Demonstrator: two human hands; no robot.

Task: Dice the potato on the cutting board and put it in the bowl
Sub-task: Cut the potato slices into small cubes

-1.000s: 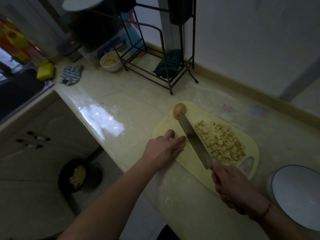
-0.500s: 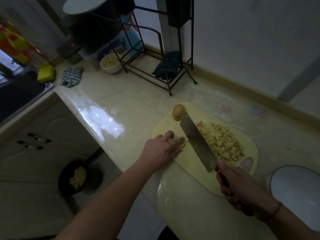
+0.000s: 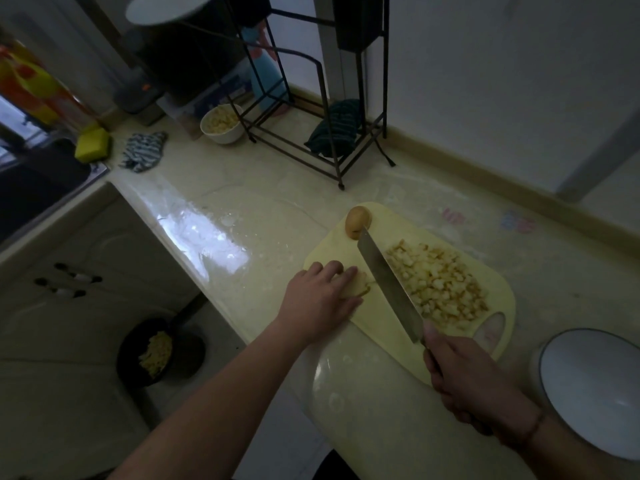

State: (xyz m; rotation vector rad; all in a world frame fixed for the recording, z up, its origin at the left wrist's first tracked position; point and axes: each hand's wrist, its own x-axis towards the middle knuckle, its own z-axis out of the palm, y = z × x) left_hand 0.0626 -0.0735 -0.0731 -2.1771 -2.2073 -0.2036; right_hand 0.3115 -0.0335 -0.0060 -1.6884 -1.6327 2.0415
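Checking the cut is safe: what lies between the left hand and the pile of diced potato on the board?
In the head view, the knife blade stands between the left hand, which holds a potato piece, and the diced potato.

Potato piece point(image 3: 358, 285), diced heap point(image 3: 438, 285) on yellow cutting board point(image 3: 332, 251); bowl point(image 3: 595, 386) beside.
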